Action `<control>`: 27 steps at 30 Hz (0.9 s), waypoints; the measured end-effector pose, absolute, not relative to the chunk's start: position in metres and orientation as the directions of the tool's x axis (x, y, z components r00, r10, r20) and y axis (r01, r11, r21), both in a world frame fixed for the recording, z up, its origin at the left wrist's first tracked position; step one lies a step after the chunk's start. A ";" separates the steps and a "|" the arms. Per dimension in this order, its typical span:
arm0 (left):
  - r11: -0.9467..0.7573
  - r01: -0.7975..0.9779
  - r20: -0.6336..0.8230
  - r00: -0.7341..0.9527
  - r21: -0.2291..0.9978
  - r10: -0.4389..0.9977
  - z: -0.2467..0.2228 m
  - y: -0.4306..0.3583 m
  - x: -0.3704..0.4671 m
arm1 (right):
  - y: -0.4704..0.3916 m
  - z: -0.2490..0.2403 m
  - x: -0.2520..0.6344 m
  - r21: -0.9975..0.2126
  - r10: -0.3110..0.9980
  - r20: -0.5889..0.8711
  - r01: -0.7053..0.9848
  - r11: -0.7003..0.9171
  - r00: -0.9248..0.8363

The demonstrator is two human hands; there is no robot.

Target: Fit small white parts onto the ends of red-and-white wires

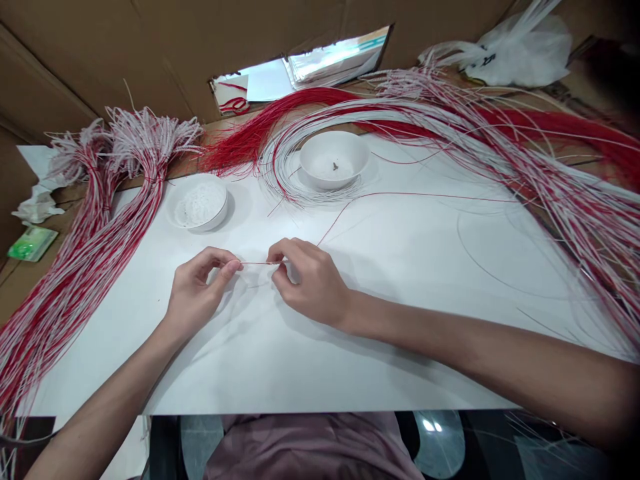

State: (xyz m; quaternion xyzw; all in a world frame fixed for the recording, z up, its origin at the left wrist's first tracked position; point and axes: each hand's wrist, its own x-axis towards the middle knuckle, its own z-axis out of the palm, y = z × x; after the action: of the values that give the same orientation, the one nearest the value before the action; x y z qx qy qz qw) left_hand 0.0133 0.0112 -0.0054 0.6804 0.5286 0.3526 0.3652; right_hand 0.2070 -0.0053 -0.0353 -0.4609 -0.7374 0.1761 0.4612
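A thin red wire (255, 263) is stretched level between my two hands, just above the white table top. My left hand (203, 283) pinches one end of it between thumb and forefinger. My right hand (307, 277) closes on the same wire a short way to the right, fingertips pressed together. Something small and pale seems to sit at the right fingertips, too small to make out. Past the right hand the wire bends up and runs far to the right. Ahead are a white bowl (217, 217) of small clear pieces and another white bowl (305, 163) with a small dark bit.
Bundles of red and white wires (145, 180) with pale tufted ends hang over the left side. More red and white wires (525, 153) arc along the back and right. A white plastic bag (535, 53) lies back right, a green packet (33, 243) far left. Cardboard walls (125, 60) enclose the back.
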 end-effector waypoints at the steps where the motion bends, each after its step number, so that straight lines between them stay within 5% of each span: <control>1: -0.191 0.471 0.106 0.201 0.861 0.974 -0.006 0.011 0.013 | -0.005 -0.035 0.207 -0.697 0.844 0.514 0.500 0.514 -0.151; 10: -0.456 0.533 0.235 0.432 0.713 0.871 -0.014 0.013 0.013 | -0.003 -0.043 0.206 -0.645 0.736 0.593 0.354 0.677 -0.326; 18: -0.540 0.694 0.259 0.476 0.477 0.841 -0.020 0.021 0.009 | -0.001 -0.041 0.207 -0.711 0.818 0.505 0.405 0.575 -0.274; 27: -0.509 0.671 0.261 0.442 0.539 0.858 -0.021 0.019 0.010 | -0.001 -0.042 0.209 -0.703 0.832 0.471 0.446 0.554 -0.292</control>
State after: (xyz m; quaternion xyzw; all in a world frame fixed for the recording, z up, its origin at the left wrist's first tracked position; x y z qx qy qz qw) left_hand 0.0101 0.0191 -0.0209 0.8295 0.4607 0.2582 0.1817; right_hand 0.2086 -0.0015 -0.0415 -0.4145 -0.7712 0.2260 0.4271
